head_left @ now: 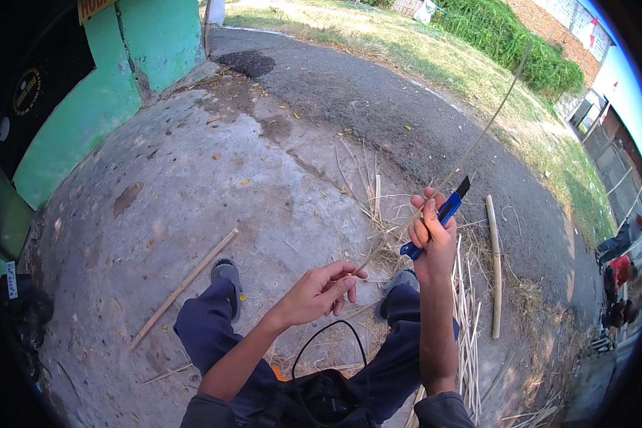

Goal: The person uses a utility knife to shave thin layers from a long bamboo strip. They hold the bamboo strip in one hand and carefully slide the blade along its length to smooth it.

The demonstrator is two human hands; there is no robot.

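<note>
Head view — right hand (434, 232) clamped on a blue utility knife (439, 216), blade up and away. Left hand (319, 291) pinches the near end of a thin bamboo sliver (435, 187); its long axis runs up-right from the left hand past the knife, so the right hand is nearer its middle. Bamboo strips (466, 307) just right, on concrete ground (192, 178). Upper left — green wall (93, 100), round dark sign (27, 91), orange sign (91, 7).

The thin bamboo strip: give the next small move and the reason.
Probably draw the blue utility knife a little further along the thin bamboo strip. The right hand holds the blade against it, while the left hand pinches its near end, and a long stretch extends beyond the blade.
</note>
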